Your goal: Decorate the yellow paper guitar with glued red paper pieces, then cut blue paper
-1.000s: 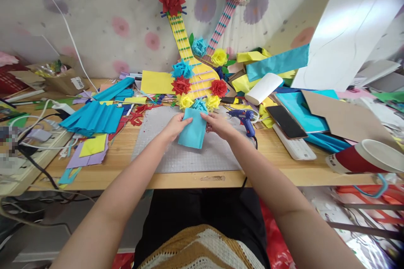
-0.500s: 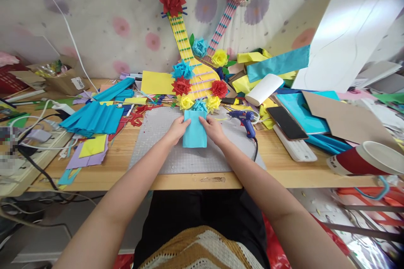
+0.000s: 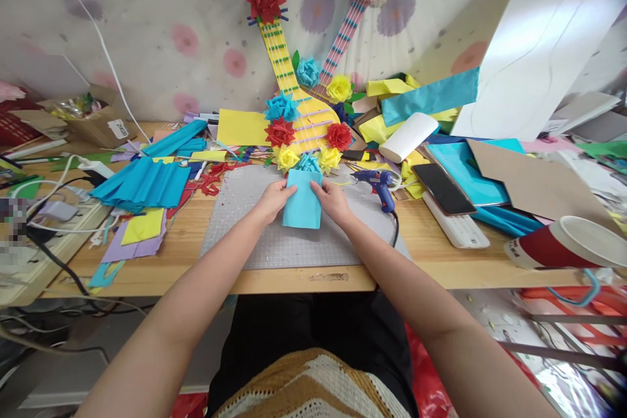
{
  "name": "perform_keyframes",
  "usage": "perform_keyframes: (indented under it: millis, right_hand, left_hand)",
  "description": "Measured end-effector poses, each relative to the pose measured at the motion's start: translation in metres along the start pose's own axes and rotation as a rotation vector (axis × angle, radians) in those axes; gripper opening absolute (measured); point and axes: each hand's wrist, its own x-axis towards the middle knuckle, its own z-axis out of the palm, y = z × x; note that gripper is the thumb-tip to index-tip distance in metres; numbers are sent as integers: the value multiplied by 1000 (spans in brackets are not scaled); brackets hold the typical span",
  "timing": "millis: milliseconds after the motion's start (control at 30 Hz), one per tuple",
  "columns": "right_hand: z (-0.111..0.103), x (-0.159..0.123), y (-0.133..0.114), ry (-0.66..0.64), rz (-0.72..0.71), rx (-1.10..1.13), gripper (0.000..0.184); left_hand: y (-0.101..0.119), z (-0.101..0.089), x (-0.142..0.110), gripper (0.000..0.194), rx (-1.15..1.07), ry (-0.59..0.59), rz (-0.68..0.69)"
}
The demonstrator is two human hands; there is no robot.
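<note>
Between both hands I hold a light blue piece of crepe paper [image 3: 302,202], a flat upright rectangle over the grey cutting mat [image 3: 245,235]. My left hand [image 3: 275,199] pinches its left edge near the top, thumb on the face toward me. On the opposite edge, my right hand [image 3: 332,199] pinches it the same way. The fingers behind the paper are hidden. Just beyond its top edge stands a yellow paper lute [image 3: 313,119] decorated with red, blue and yellow paper flowers, leaning back against the patterned wall covering.
Right of my hands lies a blue hot glue gun [image 3: 377,184] with its cord. Farther right are a phone [image 3: 443,189] and a paper cup [image 3: 558,245] at the table edge. Pleated blue paper [image 3: 147,183] and a power strip [image 3: 53,255] are on the left.
The paper stays pinched in both hands and tilts very slightly. The whole view has shifted a little; nothing has been let go.
</note>
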Motion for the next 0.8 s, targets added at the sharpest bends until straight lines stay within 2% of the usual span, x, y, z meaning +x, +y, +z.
perform_keyframes:
  millis: [67, 133, 267, 367, 500, 600, 700, 800]
  right_hand:
    - [-3, 1, 0, -8, 9, 10, 42]
    - [-8, 3, -3, -7, -4, 27, 42]
    - [-24, 12, -16, -74, -116, 101, 53]
    - [-34, 16, -28, -160, -147, 61, 36]
    - [-38, 14, -36, -131, -170, -12, 17]
    - [-36, 9, -33, -17, -250, 64, 18]
    - [-33, 3, -23, 58, -274, 175, 19]
    - [-32, -2, -9, 37, -216, 259, 22]
  left_hand:
    - [3, -2, 3, 16, 126, 12, 53]
    - [11, -6, 6, 15, 353, 4, 134]
    - [39, -7, 4, 13, 1041, -62, 371]
    - [54, 0, -3, 11, 1318, -69, 437]
    - [52, 10, -8, 8, 1365, -27, 480]
    - [43, 10, -8, 11, 1310, -27, 567]
    - [34, 1, -10, 17, 1206, -29, 622]
    - [24, -16, -14, 18, 1143, -36, 663]
